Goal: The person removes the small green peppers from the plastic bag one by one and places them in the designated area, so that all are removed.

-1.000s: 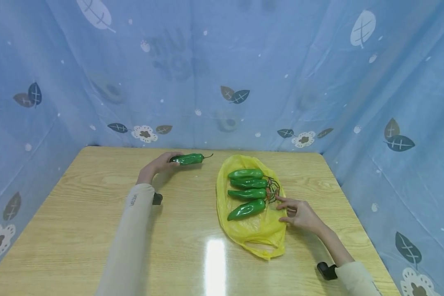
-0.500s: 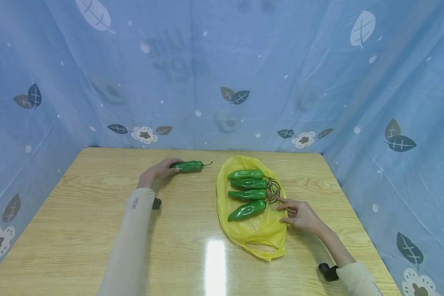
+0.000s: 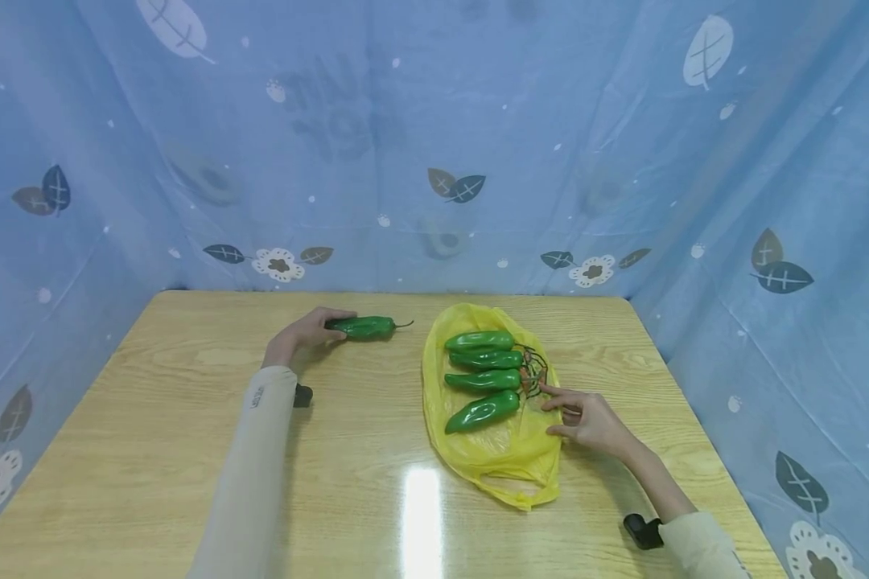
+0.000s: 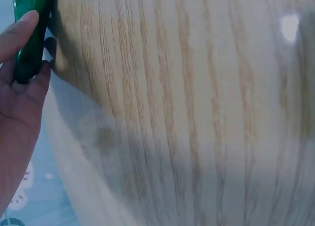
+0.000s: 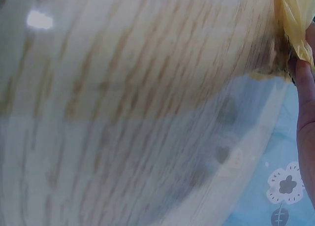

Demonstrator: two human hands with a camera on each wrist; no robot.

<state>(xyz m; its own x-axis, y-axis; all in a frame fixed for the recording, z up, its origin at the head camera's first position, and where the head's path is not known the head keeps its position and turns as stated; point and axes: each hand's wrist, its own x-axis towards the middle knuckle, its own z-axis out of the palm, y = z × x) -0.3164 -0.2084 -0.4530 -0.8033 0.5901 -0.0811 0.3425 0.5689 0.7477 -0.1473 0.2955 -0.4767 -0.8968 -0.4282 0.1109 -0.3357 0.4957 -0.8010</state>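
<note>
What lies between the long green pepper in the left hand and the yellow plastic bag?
Past the pepper and its stem, bare wood-grain tabletop, in the head view.

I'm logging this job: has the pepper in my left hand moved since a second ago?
Yes: in the head view, the pepper in the left hand shows slightly lower, farther from the back edge of the table.

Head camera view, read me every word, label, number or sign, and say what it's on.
No text can be read.
Left sleeve cuff: dark print, too small.
Blue curtain: faint letter-like shapes, too blurred.
Right sleeve: a mark at the picture's edge, can't tell if it's lettering.
Green peppers, yellow bag: no lettering visible.
</note>
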